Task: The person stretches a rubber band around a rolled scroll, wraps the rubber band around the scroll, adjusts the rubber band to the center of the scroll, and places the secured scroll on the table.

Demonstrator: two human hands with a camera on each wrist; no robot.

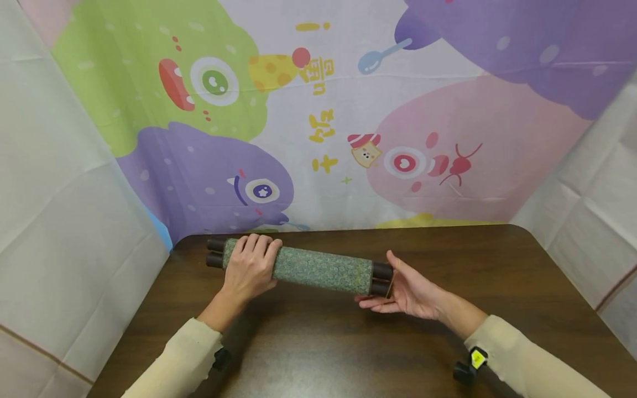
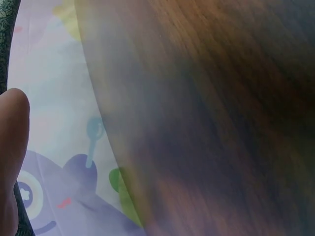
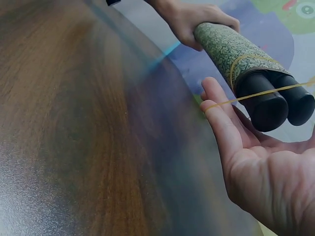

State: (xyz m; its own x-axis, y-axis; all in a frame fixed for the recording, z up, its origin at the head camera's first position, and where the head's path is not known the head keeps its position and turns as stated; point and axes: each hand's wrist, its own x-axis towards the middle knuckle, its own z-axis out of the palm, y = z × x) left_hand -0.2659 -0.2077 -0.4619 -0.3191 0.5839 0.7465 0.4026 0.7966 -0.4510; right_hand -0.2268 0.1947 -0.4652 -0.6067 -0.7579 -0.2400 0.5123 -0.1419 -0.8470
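Note:
A rolled-up scroll (image 1: 323, 269) with green patterned backing and two dark rods is held above the table, tilted slightly down to the right. My left hand (image 1: 252, 260) grips it near its left end. My right hand (image 1: 415, 290) is at the other end, thumb and fingers spread around the dark rod ends (image 3: 268, 110). A thin yellow rubber band (image 3: 256, 95) stretches from a right fingertip across those ends. Yellow band also loops round the scroll; whether it is the same band I cannot tell. In the left wrist view, only a finger and a strip of scroll show.
Below the hands lies a dark wooden table (image 1: 318, 354). A cartoon-printed cloth (image 1: 328, 199) hangs behind its far edge, with pale panels (image 1: 64, 193) at both sides. Small black devices (image 1: 465, 373) sit at both wrists.

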